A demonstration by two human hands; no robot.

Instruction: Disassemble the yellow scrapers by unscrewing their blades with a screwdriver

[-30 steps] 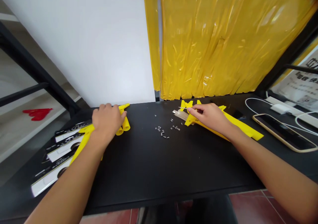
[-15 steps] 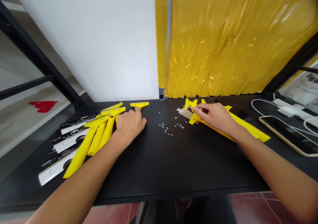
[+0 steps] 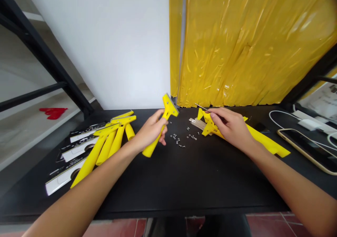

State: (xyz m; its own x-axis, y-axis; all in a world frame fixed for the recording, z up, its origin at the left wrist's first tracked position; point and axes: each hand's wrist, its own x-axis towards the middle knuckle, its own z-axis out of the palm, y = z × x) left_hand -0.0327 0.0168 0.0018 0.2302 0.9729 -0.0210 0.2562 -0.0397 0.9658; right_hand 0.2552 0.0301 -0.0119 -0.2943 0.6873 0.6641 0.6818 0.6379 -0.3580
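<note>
My left hand is closed around the handle of a yellow scraper, lifted off the table with its head tilted up. Two screws show in that head. In my right hand is a slim screwdriver, its thin metal shaft pointing left and its dark handle mostly hidden by the fingers. Beneath that hand lie yellow scraper handles, partly covered, beside a bundle of flat blades. Small screws and nuts are scattered between my hands. More yellow scrapers lie together left of my left hand.
Black-and-white blade packs lie at the table's left. A phone and white cables with a charger are at the right. Yellow plastic sheeting and a white panel stand behind the black table.
My left hand has picked up the scraper from the back of the table and brought it nearer, turning its head up. My right hand keeps the screwdriver in nearly the same place.
</note>
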